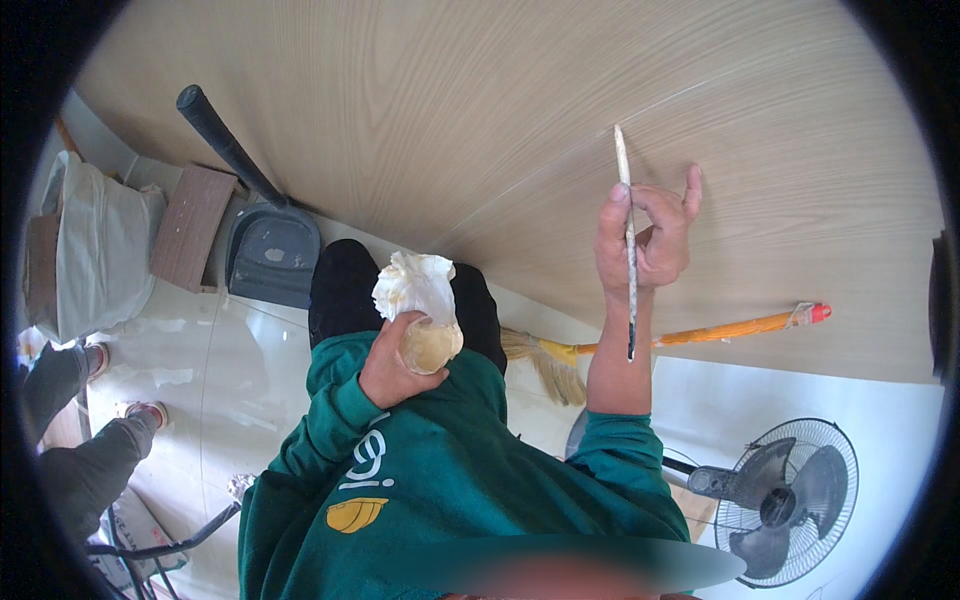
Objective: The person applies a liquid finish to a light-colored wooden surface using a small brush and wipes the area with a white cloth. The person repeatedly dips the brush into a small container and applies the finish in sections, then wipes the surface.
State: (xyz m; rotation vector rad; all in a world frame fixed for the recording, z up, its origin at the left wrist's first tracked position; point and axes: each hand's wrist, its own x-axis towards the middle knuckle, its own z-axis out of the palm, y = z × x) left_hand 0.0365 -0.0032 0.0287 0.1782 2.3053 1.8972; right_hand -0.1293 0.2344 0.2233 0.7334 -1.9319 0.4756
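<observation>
Stick pinched in fingers of right hand, tip near pale line on wood-grain panel; cup-like thing with crumpled white material clasped in left hand. Best guided lightly and evenly along line. Impossible to tell tip contact or cup's contents.

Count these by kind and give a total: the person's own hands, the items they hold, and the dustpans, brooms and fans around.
Hands, left hand and right hand: 2
Held items, white bundle and stick: 2
Dustpan: 1
Broom: 1
Fan: 1
Total: 7
</observation>
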